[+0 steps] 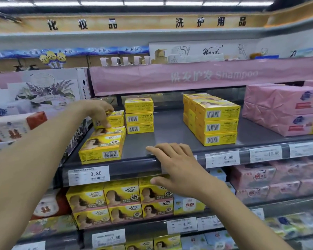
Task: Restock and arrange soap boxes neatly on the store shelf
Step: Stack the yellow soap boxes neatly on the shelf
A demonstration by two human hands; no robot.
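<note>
While left hand point(100, 112) grips a soap box point(117, 119) (yellow), right hand point(175, 165) lies flat.

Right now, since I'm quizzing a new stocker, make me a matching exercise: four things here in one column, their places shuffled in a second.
Things:
1. left hand
2. right hand
3. pink packs
4. 3.80 tag

Places:
A. far right of the shelf
B. fingers flat on the shelf's front lip, midway along
C. gripping a yellow box at the far left
D. fixed below the shelf's left end

Pairs: 1-C; 2-B; 3-A; 4-D
</note>
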